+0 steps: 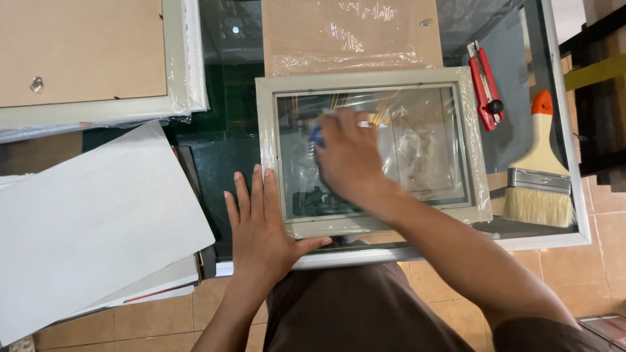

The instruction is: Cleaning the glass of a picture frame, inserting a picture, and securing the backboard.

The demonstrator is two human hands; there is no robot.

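We see the right hand (349, 156) pressed down on the glass of the frame (372, 153), fingers curled over a small blue thing (317, 137) that peeks out at its nine o'clock edge; what that thing is we cannot tell. The frame lies directly under this hand, its pale border running all round, wrapped in clear film (479, 189) that bunches at the edges. The left hand (261, 228) lies flat and open, fingers spread, at seven o'clock from the right hand, its palm on the glass table (222, 150) and its fingertips and thumb against the frame's lower left corner.

Outward from the frame, at twelve o'clock, a brown backing board (352, 32) in film touches its top edge. At three o'clock a red cutter (484, 85) lies just beside the frame, and a brush (538, 169) with an orange-tipped handle lies beyond it, bristles toward six. At nine o'clock a stack of white sheets (91, 221) lies on the table, well apart from the frame. At ten o'clock a second frame (98, 58) lies face down, its brown back showing.
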